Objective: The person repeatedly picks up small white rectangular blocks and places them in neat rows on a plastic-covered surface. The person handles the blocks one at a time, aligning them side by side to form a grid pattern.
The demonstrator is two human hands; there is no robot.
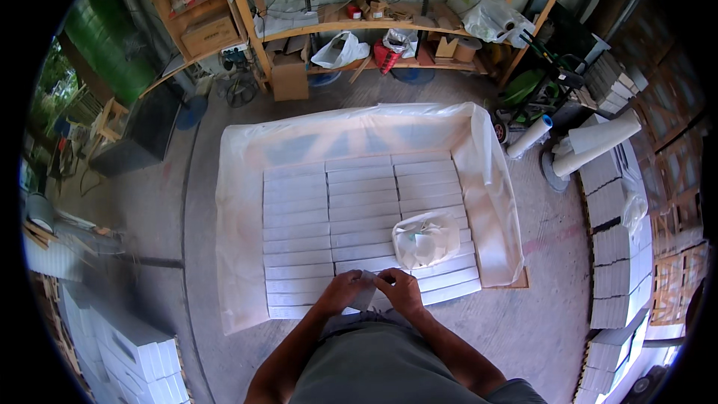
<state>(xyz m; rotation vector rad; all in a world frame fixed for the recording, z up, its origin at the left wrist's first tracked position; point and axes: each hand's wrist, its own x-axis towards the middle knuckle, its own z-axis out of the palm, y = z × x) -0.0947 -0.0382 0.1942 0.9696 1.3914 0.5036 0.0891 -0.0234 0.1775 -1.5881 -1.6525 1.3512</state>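
Observation:
Close in front of my body, both hands meet at a small flat greyish piece, perhaps a sheet or sleeve. My left hand is closed on its left side. The fingers of my right hand pinch its upper right edge. Below them, long white boxes lie in three columns inside a large crate lined with clear plastic film. On the boxes, just beyond my right hand, sits an open white plastic bag with pale and greenish pieces inside.
A wooden shelf bench with bags and cartons runs along the back, with fans on it. White film rolls stand at the right. Stacks of white boxes line the right side, and more white boxes stand at lower left.

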